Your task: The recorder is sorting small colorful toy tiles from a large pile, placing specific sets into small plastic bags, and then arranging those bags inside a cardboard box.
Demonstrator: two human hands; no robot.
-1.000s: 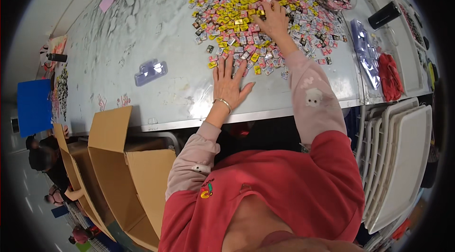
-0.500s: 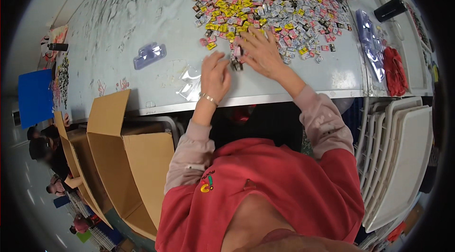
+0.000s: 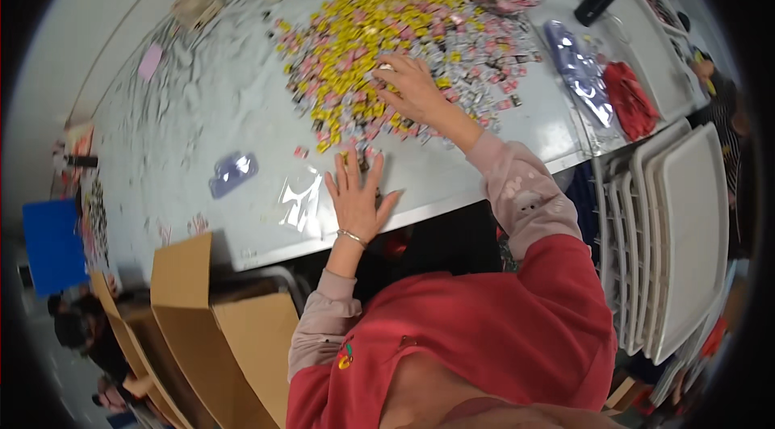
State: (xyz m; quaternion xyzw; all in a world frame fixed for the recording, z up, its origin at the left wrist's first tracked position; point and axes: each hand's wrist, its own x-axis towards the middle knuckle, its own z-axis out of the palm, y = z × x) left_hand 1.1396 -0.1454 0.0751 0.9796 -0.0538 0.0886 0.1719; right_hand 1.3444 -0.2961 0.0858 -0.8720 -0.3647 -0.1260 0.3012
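On the pale surface (image 3: pixel 202 98), the right hand (image 3: pixel 416 90) lies spread, fingers down, in the near edge of the heap of wrapped candies (image 3: pixel 404 33). Nearer than the heap, the left hand (image 3: pixel 353 195) rests flat with fingers spread, a clear plastic bag (image 3: pixel 300 199) just beside it.

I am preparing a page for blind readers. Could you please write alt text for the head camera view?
A person's right hand reaches into a big pile of small wrapped sweets, mostly yellow and pink, on a pale table, while the left hand lies flat near the table's edge beside a clear plastic bag. An open cardboard box stands below the table.
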